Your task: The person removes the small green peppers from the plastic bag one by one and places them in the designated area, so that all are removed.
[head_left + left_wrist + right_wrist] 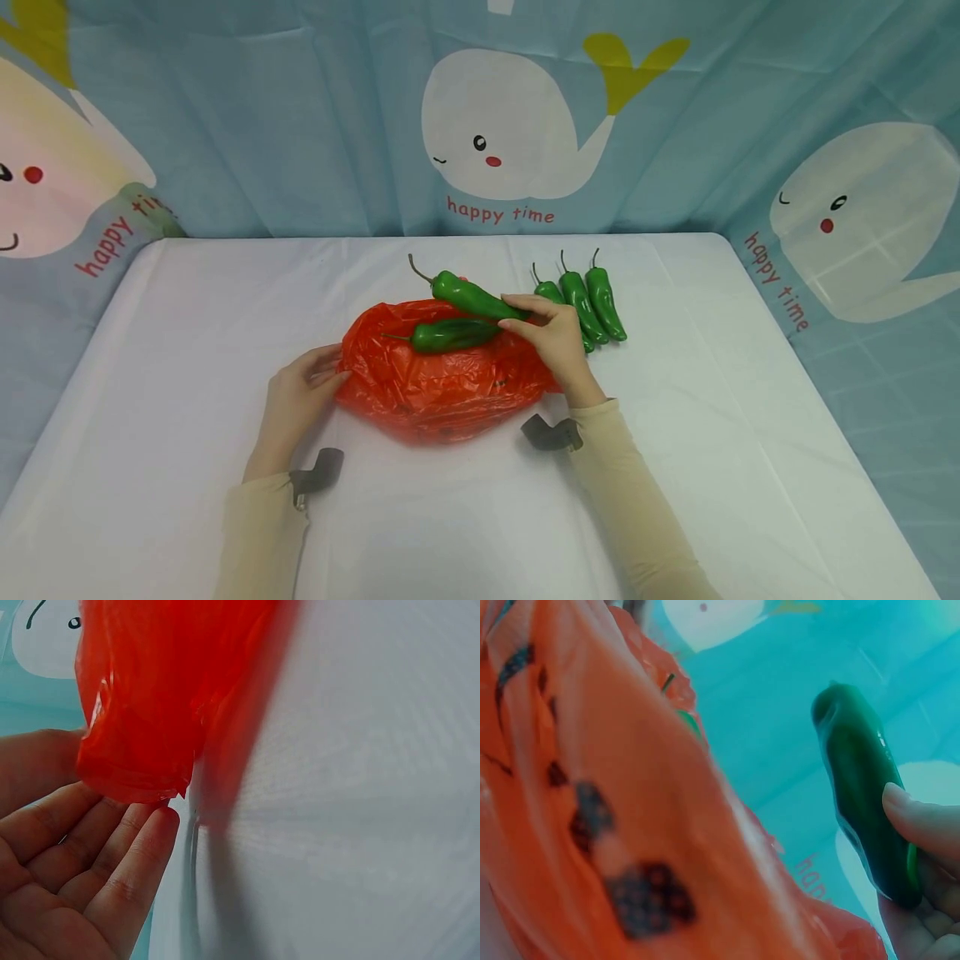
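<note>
A green chili pepper (468, 294) is held by its lower end between the thumb and fingers of my right hand (551, 337), its stem pointing up and left. It hangs above the far side of a crumpled red plastic bag (427, 387). Another green pepper (447, 336) lies at the bag's mouth; whether it is inside or on top I cannot tell. My left hand (303, 396) touches the bag's left side. In the left wrist view its fingers (135, 877) are fairly straight, their tips partly hidden by the red plastic.
Several green peppers (588, 304) lie side by side on the white table (720, 433), right of the bag and partly behind my right hand. A blue curtain (322, 125) with whale prints hangs behind the table's far edge.
</note>
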`<action>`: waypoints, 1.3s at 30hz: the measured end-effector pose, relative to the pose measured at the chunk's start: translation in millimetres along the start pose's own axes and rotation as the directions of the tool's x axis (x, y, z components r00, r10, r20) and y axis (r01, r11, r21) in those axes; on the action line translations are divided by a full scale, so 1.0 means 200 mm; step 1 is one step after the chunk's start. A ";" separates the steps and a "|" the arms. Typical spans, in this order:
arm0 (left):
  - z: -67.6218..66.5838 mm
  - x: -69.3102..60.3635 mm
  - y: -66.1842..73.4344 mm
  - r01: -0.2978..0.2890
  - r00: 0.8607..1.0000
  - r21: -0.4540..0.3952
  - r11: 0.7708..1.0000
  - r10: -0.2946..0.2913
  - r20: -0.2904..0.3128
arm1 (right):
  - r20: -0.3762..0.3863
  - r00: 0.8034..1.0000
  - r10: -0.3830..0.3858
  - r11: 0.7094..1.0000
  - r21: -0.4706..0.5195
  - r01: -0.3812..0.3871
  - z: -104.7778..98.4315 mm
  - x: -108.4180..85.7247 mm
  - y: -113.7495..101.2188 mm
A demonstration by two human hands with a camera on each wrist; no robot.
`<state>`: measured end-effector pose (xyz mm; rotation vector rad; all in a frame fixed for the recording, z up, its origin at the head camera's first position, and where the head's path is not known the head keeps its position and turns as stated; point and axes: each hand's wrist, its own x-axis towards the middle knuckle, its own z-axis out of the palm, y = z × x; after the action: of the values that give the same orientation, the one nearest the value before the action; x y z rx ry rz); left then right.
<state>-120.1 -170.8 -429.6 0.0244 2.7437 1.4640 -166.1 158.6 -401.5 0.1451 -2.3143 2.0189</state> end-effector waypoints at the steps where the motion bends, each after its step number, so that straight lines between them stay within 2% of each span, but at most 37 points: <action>1: 0.00 0.00 0.00 0.001 1.000 -0.001 1.000 -0.001 0.001 | -0.007 1.000 -0.005 1.000 0.007 0.005 0.00 0.00 0.00; 7: 0.00 0.01 -0.01 0.005 1.000 -0.003 1.000 -0.005 0.005 | -0.048 0.997 -0.053 0.998 0.019 0.054 -0.03 0.00 0.01; 13: 0.00 0.00 -0.01 0.012 1.000 0.007 1.000 -0.012 0.001 | -0.077 0.995 -0.062 0.997 0.048 0.065 -0.06 0.01 0.00; 22: 0.00 0.00 -0.01 0.016 1.000 -0.013 1.000 -0.016 0.004 | -0.148 0.988 -0.034 0.998 0.054 0.042 -0.11 0.02 -0.01; 30: 0.00 0.00 -0.01 0.028 1.000 -0.015 0.999 -0.028 0.009 | -0.206 0.979 -0.003 1.000 0.025 0.008 -0.12 -0.01 -0.11; 39: 0.00 0.00 0.00 0.051 0.998 -0.019 0.999 -0.051 0.026 | -0.248 0.969 -0.002 1.000 0.021 0.008 -0.18 0.03 0.01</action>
<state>-120.0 -170.9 -429.3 -0.0271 2.6890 1.4681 -173.1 194.7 -397.1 -0.0965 -2.1368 1.9344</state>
